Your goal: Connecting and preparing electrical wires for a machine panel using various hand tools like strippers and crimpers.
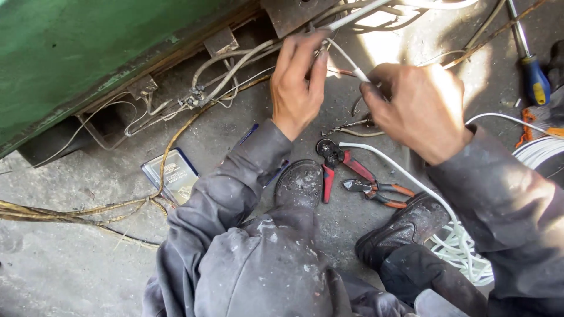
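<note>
White wire (346, 58) is pinched by left hand (298, 88) fingers and right hand (420, 111) fingers.

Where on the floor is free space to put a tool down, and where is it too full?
Bare concrete lies lower left, below the old brown cable, and between the flat tin and green panel. Crowded: pliers and cutters between the boots, white cable coil right, wires under both hands.

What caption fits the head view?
Both hands, left and right, grip a white wire above pliers on concrete.
</note>
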